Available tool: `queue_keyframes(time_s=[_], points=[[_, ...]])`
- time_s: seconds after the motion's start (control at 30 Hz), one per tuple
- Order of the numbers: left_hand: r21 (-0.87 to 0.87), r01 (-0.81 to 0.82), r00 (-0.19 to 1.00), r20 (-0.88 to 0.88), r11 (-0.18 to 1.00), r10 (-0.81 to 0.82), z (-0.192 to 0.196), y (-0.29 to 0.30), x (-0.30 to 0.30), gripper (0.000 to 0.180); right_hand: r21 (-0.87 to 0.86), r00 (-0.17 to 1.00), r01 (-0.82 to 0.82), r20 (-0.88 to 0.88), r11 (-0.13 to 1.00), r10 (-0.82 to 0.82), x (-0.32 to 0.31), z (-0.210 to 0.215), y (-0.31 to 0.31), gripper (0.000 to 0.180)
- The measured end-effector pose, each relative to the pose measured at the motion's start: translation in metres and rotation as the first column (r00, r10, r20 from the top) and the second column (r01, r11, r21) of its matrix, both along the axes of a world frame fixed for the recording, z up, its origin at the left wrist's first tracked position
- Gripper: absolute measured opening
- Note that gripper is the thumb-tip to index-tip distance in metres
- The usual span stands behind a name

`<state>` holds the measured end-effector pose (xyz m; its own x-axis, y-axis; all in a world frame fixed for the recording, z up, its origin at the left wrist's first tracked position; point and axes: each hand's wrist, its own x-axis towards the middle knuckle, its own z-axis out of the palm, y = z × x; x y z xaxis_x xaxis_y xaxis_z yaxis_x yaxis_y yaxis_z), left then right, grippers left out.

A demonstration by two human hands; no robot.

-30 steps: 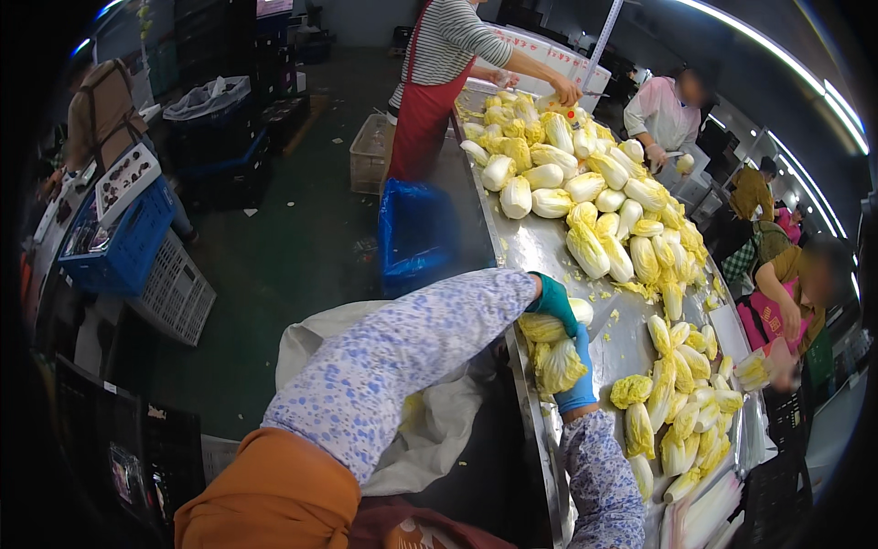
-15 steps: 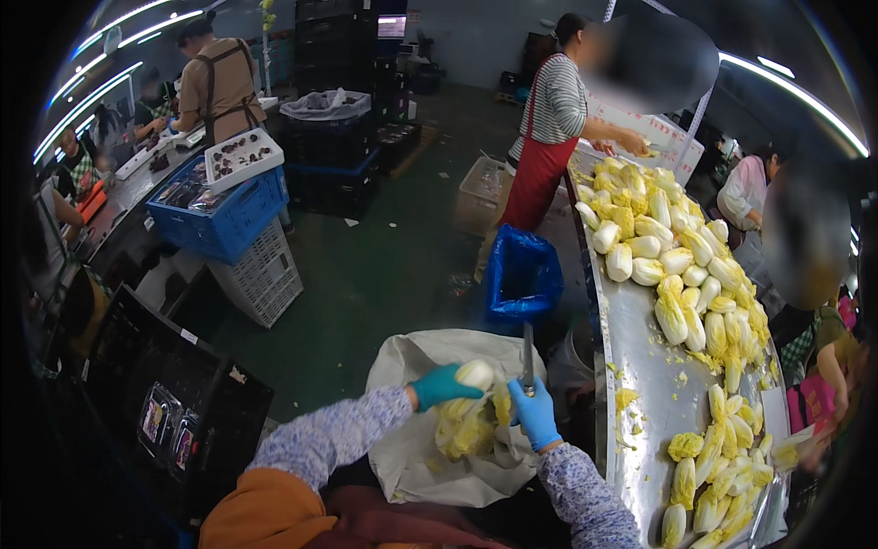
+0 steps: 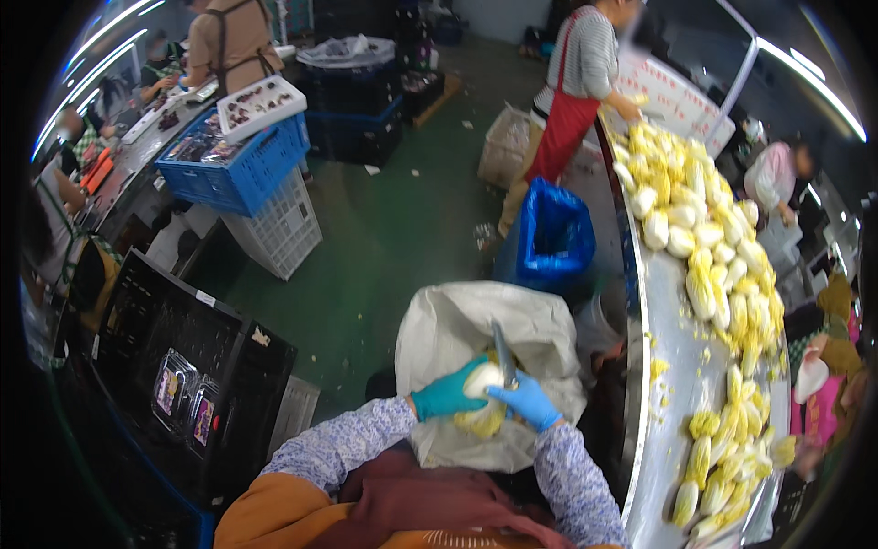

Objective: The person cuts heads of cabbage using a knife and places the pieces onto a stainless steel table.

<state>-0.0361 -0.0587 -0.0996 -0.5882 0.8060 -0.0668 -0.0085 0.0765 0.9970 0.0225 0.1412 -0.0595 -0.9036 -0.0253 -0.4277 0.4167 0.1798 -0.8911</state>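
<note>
My left hand (image 3: 446, 393), in a teal glove, is closed round a small napa cabbage (image 3: 483, 377), its white base turned up. In a blue glove, my right hand (image 3: 530, 403) grips a knife (image 3: 501, 349) whose blade points up and away from me. The right fingers are against or very close to the cabbage; I cannot tell whether the blade's edge touches it. Both hands are over a wide-mouthed white sack (image 3: 434, 320). Yellow leaves (image 3: 481, 423) show just below the hands, partly hidden by them.
On my right, a metal table (image 3: 666, 366) carries heaps of napa cabbages (image 3: 713, 242). A blue-lined bin (image 3: 553, 238) stands beyond the sack. Black crates (image 3: 174, 366) and a blue crate (image 3: 229, 178) are at left. A person in a red apron (image 3: 576, 137) works at the table's far end.
My hands have come together, bringing the knife close to the cabbage, which was apart from it before. The view has tilted down, so the surroundings sit differently in the picture.
</note>
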Motion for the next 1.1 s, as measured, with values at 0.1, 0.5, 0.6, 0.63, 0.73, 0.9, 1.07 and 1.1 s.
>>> queue_keyframes(time_s=[0.1, 0.5, 0.6, 0.63, 0.73, 0.9, 1.07, 1.1], points=[[-0.113, -0.1, 0.977, -0.198, 0.988, 0.077, 0.026, 0.013, 0.004, 0.091, -0.025, 0.99, 0.132, -0.035, 0.991, -0.133, 0.009, 0.003, 0.006, 0.049], [0.162, -0.157, 0.673, 0.739, 0.974, -0.014, 0.004, -0.001, 0.011, 0.058, 0.543, 0.974, 0.224, -0.146, 0.809, -0.171, 0.019, -0.06, 0.035, 0.069], [0.211, -0.276, 0.734, 0.676, 0.938, 0.064, -0.002, 0.003, 0.017, 0.057, 0.508, 0.933, 0.328, -0.308, 0.797, -0.187, 0.025, -0.068, 0.026, 0.091], [0.196, -0.295, 0.817, 0.559, 0.935, 0.14, -0.004, 0.004, 0.02, 0.058, 0.364, 0.959, 0.271, -0.18, 0.891, -0.219, 0.025, -0.052, 0.015, 0.09], [0.154, -0.31, 0.906, 0.347, 0.938, 0.243, -0.002, 0.015, 0.025, 0.06, 0.208, 0.986, 0.155, -0.092, 0.966, -0.138, 0.028, -0.004, -0.022, 0.084], [0.079, -0.305, 0.749, 0.636, 0.949, 0.188, -0.001, 0.015, 0.025, 0.057, 0.052, 0.97, 0.235, -0.073, 0.971, -0.231, 0.039, -0.012, -0.029, 0.058], [0.079, -0.163, 0.802, 0.591, 0.984, 0.085, 0.019, 0.017, 0.022, 0.044, 0.055, 0.991, 0.127, -0.038, 0.99, -0.125, 0.04, -0.007, -0.019, 0.041], [0.057, -0.145, 0.847, 0.523, 0.988, 0.094, 0.021, 0.016, 0.021, 0.045, 0.041, 0.994, 0.105, -0.015, 0.994, -0.104, 0.041, -0.007, -0.015, 0.038]])
